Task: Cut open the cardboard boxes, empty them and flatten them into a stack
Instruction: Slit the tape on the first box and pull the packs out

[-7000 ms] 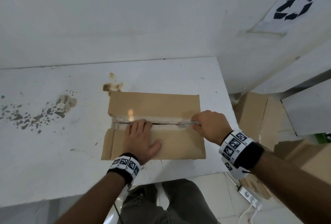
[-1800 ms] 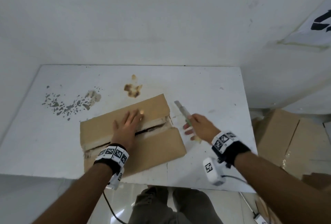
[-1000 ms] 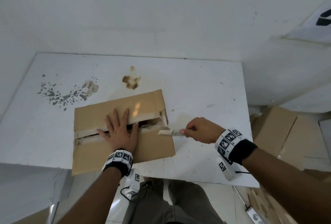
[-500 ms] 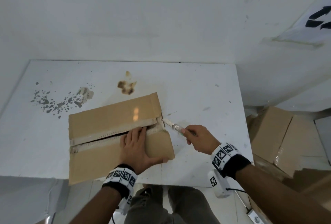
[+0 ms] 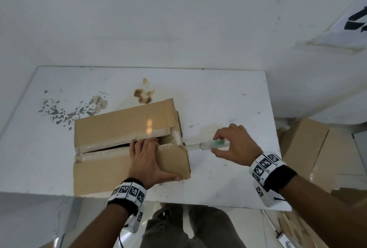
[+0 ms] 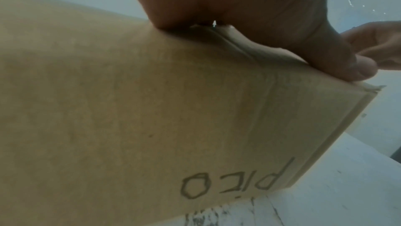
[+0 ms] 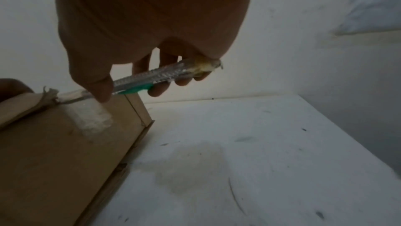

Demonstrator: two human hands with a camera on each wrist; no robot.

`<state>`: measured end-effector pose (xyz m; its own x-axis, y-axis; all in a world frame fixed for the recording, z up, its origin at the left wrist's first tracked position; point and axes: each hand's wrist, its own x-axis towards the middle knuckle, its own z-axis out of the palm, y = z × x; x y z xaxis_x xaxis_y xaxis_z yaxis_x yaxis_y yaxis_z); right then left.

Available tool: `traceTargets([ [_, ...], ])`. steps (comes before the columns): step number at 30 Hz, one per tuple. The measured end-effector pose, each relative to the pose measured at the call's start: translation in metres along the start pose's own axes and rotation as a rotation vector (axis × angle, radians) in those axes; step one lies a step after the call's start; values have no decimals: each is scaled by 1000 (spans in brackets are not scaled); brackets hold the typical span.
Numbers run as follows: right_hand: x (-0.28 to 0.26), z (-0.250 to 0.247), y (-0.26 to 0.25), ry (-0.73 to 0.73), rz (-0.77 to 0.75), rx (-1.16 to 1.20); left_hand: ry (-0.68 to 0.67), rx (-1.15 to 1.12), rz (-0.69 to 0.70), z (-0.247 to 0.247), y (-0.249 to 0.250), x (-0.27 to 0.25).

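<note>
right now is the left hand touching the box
Touching. The head view shows the left hand pressed on the box top; the left wrist view shows its thumb on the edge.

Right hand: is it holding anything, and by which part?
Yes. The right hand pinches a clear utility knife by its handle, thumb and fingers on opposite sides; the blade end points at the cardboard box.

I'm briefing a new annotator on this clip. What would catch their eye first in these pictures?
First, the cardboard box at the near edge of the white table, its top seam slit open. The left hand presses on its near flap while the right hand holds a clear utility knife with its tip at the box's right end. More cardboard lies on the floor to the right.
</note>
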<state>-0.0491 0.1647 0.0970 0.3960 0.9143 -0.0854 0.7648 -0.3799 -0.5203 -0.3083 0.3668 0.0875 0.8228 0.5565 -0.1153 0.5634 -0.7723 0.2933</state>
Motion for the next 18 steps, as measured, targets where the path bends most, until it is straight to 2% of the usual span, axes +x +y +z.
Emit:
traceTargets([
  [3,5,13,-8,2,-155,-73,-32,-22,16,-7,-3,2],
  [6,18,30,-28,45,-211,-141,-82,-26,58,-5,2,2],
  [8,22,39,-37,91,-184,-213,-101,-23,59,-2,4,3],
  [12,13,54,-43,229,-35,-305,-127,-14,50,1,4,11],
  [17,14,61,-54,262,26,-369,-184,-3,58,4,1,23],
  [18,12,55,-47,295,81,-334,-188,-4,62,3,0,24],
])
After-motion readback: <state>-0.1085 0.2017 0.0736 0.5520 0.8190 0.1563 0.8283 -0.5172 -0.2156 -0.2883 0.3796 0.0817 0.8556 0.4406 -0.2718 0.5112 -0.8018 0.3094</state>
